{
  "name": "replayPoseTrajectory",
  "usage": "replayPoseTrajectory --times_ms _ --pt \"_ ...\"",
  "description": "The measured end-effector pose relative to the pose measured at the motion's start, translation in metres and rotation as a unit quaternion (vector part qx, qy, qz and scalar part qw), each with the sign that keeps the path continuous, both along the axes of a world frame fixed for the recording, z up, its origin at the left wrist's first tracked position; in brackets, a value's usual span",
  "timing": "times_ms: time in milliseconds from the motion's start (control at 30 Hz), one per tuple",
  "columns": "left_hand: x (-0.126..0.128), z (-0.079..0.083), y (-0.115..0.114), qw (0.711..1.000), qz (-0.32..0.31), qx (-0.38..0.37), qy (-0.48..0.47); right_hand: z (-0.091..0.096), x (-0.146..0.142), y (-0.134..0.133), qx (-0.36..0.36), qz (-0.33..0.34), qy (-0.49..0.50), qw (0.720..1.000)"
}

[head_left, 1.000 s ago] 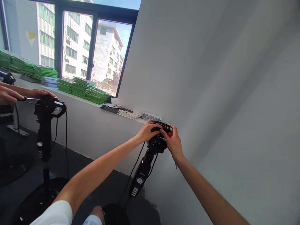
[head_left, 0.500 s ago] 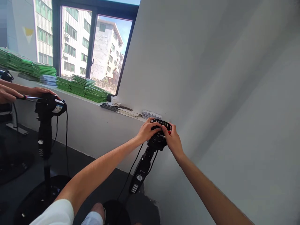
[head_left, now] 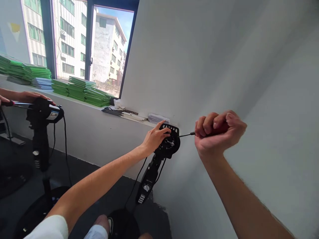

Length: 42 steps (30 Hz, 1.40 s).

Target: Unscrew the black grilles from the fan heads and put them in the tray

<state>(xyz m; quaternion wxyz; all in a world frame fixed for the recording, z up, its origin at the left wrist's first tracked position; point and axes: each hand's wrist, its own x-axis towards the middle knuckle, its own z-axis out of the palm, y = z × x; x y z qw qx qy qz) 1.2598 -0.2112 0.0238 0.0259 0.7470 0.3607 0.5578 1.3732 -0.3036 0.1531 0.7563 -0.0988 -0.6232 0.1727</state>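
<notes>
A black fan motor head (head_left: 169, 143) sits atop a slanted black stand (head_left: 147, 181) beside the white wall. My left hand (head_left: 155, 136) grips the motor head's left side, fingers curled over its top. My right hand (head_left: 216, 132) is a closed fist around a red-handled screwdriver (head_left: 196, 133), held to the right of the motor. The thin shaft points left toward the motor head, its tip just short of it.
Another person's hands (head_left: 23, 98) work a tool on a second motor head and stand (head_left: 41, 114) at the left. Green and white stacks (head_left: 82, 93) line the windowsill. A black round base (head_left: 123, 225) lies by my knee. The white wall (head_left: 224, 66) fills the right.
My right hand has pulled back from the motor head toward me and to the right, drawing the screwdriver out. My left hand stays on the motor. The view has shifted slightly right.
</notes>
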Motion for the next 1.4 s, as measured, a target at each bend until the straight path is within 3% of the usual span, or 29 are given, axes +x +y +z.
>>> replayPoseTrajectory --times_ms 300,667,867,1033,1167,1300,1400 --pt "0.003 -0.011 0.009 0.997 -0.007 0.056 -0.054 -0.022 -0.008 0.031 -0.019 0.070 0.013 0.997" --pt "-0.003 -0.013 0.015 0.994 -0.073 0.052 -0.060 -0.030 -0.004 0.038 -0.003 0.081 -0.003 0.997" --pt "0.002 -0.014 0.017 0.990 -0.083 0.038 -0.110 -0.044 -0.006 0.041 0.070 0.077 -0.039 0.994" --pt "0.000 -0.012 0.019 0.990 -0.076 0.011 -0.119 -0.072 0.001 0.049 0.183 -0.026 -0.055 0.981" --pt "-0.003 -0.010 0.022 0.993 -0.053 -0.007 -0.108 -0.097 0.026 0.044 0.265 -0.135 -0.228 0.927" --pt "-0.002 -0.008 0.022 0.995 -0.043 -0.009 -0.092 -0.109 0.049 0.020 0.270 -0.289 -0.429 0.812" --pt "-0.001 -0.007 0.019 0.996 -0.036 -0.014 -0.074 -0.105 0.055 -0.001 0.247 -0.393 -0.485 0.741"
